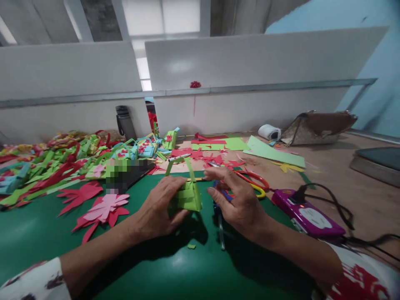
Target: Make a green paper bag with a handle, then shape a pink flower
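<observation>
My left hand [164, 206] is closed around the left side of a small green paper basket [190, 196], which has a thin upright handle. Just right of the basket is my right hand [237, 200], its thumb and fingers apart and nothing seen between them. Beneath and beside it lies a blue tool [217, 202] with a clear stick [221, 233] pointing toward me; the right hand partly covers the tool. Orange-handled scissors [254, 179] and a yellow handle [260, 191] show behind the right hand. A small green scrap [191, 246] lies on the green mat [175, 275].
Paper baskets [78, 158] and strips are heaped at the left, near pink and red paper flowers [106, 208]. A dark bottle [125, 123] stands behind. At the right are a purple power strip [309, 212] with cables, a handbag [321, 127] and green paper sheets [275, 154].
</observation>
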Tool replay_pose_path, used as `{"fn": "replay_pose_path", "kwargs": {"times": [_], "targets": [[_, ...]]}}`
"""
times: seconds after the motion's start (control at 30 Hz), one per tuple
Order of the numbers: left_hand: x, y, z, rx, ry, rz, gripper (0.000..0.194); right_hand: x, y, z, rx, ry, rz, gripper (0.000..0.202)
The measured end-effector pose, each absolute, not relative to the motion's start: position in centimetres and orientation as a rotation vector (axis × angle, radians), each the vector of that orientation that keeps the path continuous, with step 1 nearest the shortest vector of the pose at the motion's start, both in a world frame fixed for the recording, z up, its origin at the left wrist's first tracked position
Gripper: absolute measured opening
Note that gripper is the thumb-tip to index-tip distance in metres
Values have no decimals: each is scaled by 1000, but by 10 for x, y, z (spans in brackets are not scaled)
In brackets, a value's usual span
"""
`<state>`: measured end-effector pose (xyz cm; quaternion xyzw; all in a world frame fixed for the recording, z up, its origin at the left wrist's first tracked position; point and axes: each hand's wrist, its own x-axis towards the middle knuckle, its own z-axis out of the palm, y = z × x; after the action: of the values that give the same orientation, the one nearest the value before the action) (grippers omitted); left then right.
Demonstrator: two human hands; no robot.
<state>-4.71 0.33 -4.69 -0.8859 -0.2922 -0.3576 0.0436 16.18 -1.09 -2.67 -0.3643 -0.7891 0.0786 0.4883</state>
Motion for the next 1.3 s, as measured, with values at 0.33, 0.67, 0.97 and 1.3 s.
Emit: {"fn": "replay_pose_path", "kwargs": {"times": [0.33,0.67,0.97,1.3], "targets": [[-44,-4,-56,-2847,-944,-1196,59,151,-16,-25,-887,-1683,1299,23],[-36,2,-65,-2774,-931,-1276,55,147,-20,-25,-929,-1667,1275,20],[-33,-3,-63,-2795,-951,-1251,43,145,-18,-30,-879,-1620,1342,14],[-31,-4,-62,-2829,-932,-1293,41,142,-20,-28,-988,-1676,1208,8]]}}
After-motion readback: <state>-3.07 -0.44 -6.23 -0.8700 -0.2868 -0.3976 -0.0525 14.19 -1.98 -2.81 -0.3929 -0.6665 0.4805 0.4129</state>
